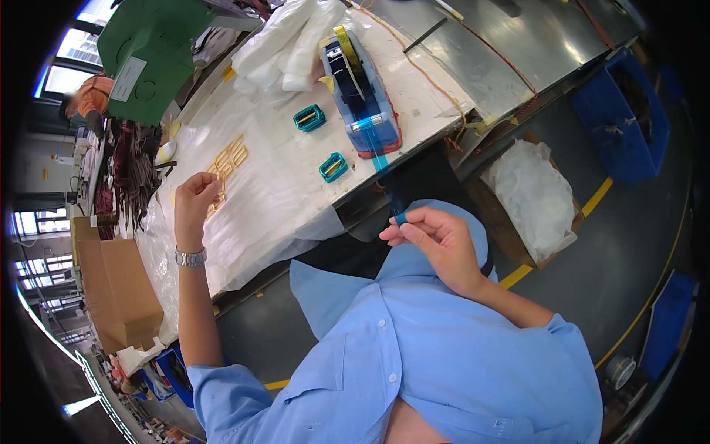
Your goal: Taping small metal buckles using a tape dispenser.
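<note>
A long desk (414, 89) — its near part covered with clear plastic sheeting, its far part bare grey metal — ran through a workshop with a dark floor marked by yellow lines. A brown cardboard box (118, 292) stood at the left, an open carton lined with white plastic (534, 198) at the right, with one blue bin (623, 118) beyond it. On the desk sat one blue tape dispenser (364, 96), a pile of white bags (292, 41) behind it, and two small teal rectangular parts (309, 118) and (333, 167) beside it. A cluster of flat yellow pieces (231, 159) lay further left. The right hand (436, 240) pinched the end of a narrow strip of translucent blue tape (386, 174) — drawn taut from the dispenser over the desk edge. The left hand (196, 200) was loosely curled, fingertips together near the yellow pieces; whether it held one could not be told.
</note>
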Demonstrator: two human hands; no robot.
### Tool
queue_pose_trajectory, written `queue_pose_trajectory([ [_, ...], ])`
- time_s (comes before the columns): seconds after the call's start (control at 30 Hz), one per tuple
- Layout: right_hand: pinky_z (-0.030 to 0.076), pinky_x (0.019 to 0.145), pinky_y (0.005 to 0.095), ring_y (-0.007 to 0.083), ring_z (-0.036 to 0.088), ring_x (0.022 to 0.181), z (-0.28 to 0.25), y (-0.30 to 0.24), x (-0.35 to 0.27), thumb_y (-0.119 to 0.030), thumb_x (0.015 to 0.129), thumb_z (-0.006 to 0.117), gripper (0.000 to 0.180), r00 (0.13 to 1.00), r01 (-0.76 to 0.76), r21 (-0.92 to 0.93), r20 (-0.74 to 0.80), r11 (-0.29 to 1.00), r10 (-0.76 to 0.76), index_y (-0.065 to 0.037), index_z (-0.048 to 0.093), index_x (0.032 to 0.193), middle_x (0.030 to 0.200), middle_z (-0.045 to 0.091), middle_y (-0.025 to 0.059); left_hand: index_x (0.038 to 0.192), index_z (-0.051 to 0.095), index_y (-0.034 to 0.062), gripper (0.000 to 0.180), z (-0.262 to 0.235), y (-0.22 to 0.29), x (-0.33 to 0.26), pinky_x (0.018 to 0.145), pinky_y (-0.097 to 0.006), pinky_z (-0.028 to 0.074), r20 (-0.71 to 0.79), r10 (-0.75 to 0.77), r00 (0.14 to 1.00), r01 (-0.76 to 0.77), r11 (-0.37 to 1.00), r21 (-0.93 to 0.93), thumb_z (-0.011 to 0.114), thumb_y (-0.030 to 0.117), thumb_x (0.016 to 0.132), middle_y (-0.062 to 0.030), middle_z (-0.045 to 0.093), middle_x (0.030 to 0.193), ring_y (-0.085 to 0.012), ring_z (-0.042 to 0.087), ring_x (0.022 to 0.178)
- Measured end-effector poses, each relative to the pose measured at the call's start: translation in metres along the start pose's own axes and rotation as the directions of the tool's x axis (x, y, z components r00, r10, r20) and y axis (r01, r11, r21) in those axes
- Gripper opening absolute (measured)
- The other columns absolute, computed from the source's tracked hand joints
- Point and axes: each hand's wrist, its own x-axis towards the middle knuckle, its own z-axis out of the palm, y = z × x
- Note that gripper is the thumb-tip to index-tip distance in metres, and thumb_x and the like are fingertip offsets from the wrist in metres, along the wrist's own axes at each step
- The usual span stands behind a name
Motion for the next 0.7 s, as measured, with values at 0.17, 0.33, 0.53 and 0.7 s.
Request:
queue_pose_trajectory([
  [0.17, 0.061, 0.098, 0.0312, 0.0170, 0.077, 0.105, -0.004, 0.006, -0.001, -0.004, 0.112, 0.059, 0.018, 1.000, -0.005, 0.008, -0.012, 1.000, 0.005, 0.008, 0.067, 0.123, 0.117, 0.081, 0.0183, 0.112, 0.076, -0.0001, 0.013, 0.032, 0.081, -0.060, 0.094, -0.028, 0.057, 0.236, 0.122, 0.964, 0.078, 0.720, -0.690, 0.074, 0.009, 0.103, -0.0067, 0.077, 0.112, -0.0117, 0.070, 0.097],
  [0.33, 0.061, 0.098, 0.0317, 0.0181, 0.078, 0.106, 0.000, 0.005, -0.002, -0.004, 0.112, 0.059, 0.021, 0.999, -0.013, 0.015, -0.032, 1.000, 0.013, 0.009, 0.067, 0.126, 0.117, 0.081, 0.0181, 0.113, 0.081, 0.0000, 0.017, 0.139, 0.126, -0.140, 0.121, -0.041, 0.042, 0.557, 0.218, 0.801, 0.397, 0.502, -0.768, 0.079, 0.002, 0.096, -0.0221, 0.058, 0.159, -0.0271, 0.058, 0.145],
  [0.53, 0.063, 0.092, 0.0298, 0.0174, 0.080, 0.105, 0.002, 0.002, -0.004, -0.003, 0.110, 0.062, 0.027, 0.999, -0.022, -0.131, -0.051, 0.991, 0.015, 0.009, 0.068, 0.133, 0.113, 0.082, 0.0146, 0.110, 0.082, 0.0011, 0.014, 0.180, 0.136, -0.157, 0.118, -0.041, 0.045, 0.514, 0.150, 0.845, 0.369, 0.531, -0.763, 0.082, 0.006, 0.096, -0.0209, 0.062, 0.154, -0.0249, 0.056, 0.146],
  [0.7, 0.062, 0.092, 0.0291, 0.0166, 0.080, 0.104, 0.002, -0.005, -0.003, -0.003, 0.109, 0.063, 0.027, 0.999, -0.013, -0.157, -0.047, 0.988, 0.006, 0.008, 0.069, 0.133, 0.111, 0.082, 0.0139, 0.110, 0.080, -0.0007, 0.013, 0.187, 0.137, -0.151, 0.114, -0.040, 0.048, 0.522, 0.153, 0.839, 0.352, 0.578, -0.736, 0.080, 0.008, 0.099, -0.0218, 0.067, 0.148, -0.0232, 0.060, 0.140],
])
